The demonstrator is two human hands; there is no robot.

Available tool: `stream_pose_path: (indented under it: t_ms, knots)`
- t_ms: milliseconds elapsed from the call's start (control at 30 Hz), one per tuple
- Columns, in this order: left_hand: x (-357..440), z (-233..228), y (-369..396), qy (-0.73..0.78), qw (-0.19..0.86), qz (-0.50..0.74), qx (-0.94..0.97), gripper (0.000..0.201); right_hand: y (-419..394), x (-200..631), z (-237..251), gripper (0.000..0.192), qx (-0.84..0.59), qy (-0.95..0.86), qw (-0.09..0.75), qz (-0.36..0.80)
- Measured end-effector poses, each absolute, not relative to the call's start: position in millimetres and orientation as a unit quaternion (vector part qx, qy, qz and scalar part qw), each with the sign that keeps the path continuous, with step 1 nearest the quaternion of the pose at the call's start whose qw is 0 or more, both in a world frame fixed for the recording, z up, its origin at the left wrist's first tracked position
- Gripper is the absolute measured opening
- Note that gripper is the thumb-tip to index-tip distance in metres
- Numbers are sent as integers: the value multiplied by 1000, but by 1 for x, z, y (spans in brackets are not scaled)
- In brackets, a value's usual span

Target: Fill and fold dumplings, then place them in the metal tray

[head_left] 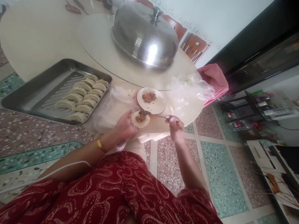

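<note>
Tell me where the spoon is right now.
In the head view the spoon is just below the small plate of filling, held by the right hand, its bowl over the dumpling wrapper in the left hand.

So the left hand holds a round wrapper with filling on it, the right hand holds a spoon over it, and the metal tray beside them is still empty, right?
Not quite. The head view shows the metal tray is not empty: rows of folded dumplings lie in it. The rest stands: the left hand holds the round wrapper with filling, and the right hand holds the spoon over it.
</note>
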State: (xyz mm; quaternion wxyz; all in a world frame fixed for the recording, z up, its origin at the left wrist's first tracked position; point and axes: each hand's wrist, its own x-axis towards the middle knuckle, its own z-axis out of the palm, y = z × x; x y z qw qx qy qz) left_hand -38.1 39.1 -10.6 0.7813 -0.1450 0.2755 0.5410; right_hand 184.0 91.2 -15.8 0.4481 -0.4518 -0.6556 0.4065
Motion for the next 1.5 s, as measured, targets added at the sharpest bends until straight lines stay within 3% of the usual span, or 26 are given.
stream_pose_path:
  t_ms: [133,367,500,733,1000,1233,1500]
  knots:
    - [-41,-14,33,290,767,556,-131,54,72,185,0,20,-407,-728,458,308]
    - [-37,-14,27,323,742,568,-150,47,81,183,10,23,-439,-738,483,172]
    - [-36,-12,27,324,742,566,-155,46,115,179,-9,34,-462,-750,450,148]
    - [-36,-3,28,347,728,572,-147,47,136,154,-34,42,-370,-839,389,85]
    - [-39,-8,28,341,735,569,-143,48,125,148,-37,46,-379,-843,369,96]
    - [-37,-15,32,322,744,565,-155,48,109,166,-27,41,-482,-739,413,227]
    - [-38,-19,42,318,748,565,-140,46,111,165,-31,41,-502,-703,424,270]
